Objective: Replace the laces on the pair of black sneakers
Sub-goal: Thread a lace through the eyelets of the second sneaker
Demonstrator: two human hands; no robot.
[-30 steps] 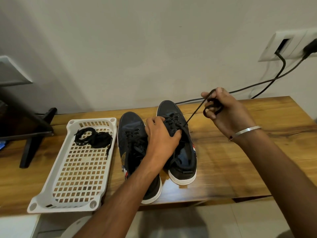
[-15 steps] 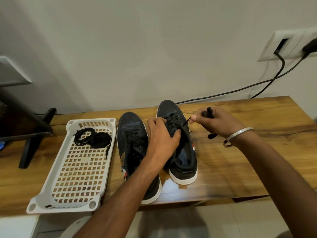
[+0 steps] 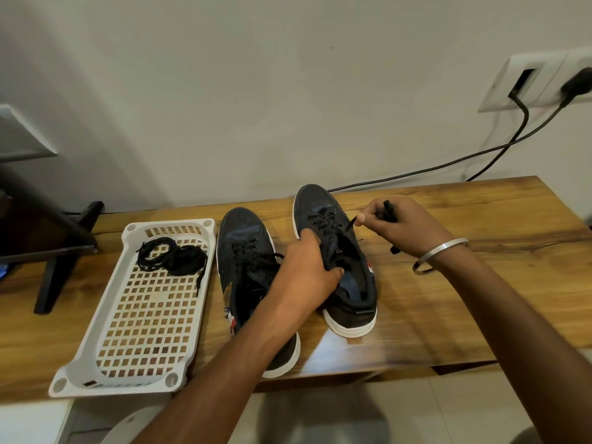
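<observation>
The right hand (image 3: 395,227) pinches the black lace (image 3: 351,222) between thumb and forefinger just right of the upper eyelets of the right sneaker (image 3: 333,251). More of the same lace is bunched in its curled fingers, with one loop protruding above the knuckles and one end showing below the palm. A metal bangle (image 3: 439,254) sits on the wrist.

The left hand (image 3: 309,270) grips the right sneaker at its tongue and left collar, thumb at the shoe opening.

The right sneaker rests on its sole on the wooden table (image 3: 480,283). Its long axis runs near to far, toe pointing toward the wall and slightly left, heel toward the near edge. The left sneaker (image 3: 246,267) lies just beside it on the left, on a parallel axis but set nearer. Its heel is at the near edge of the table, and its laces are threaded.

Open table surface extends right of the right sneaker to the right edge, and between the toes and the far edge. A narrow gap separates the two shoes.

Left of the left sneaker, just beside it, lies a white perforated tray (image 3: 105,318), long axis near to far, its near end at the table's edge. A coiled pair of black laces (image 3: 173,256) lies in its far part.

A black stand foot (image 3: 61,251) occupies the far left. Black cables (image 3: 448,161) run from a wall socket (image 3: 538,81) down behind the far edge.
</observation>
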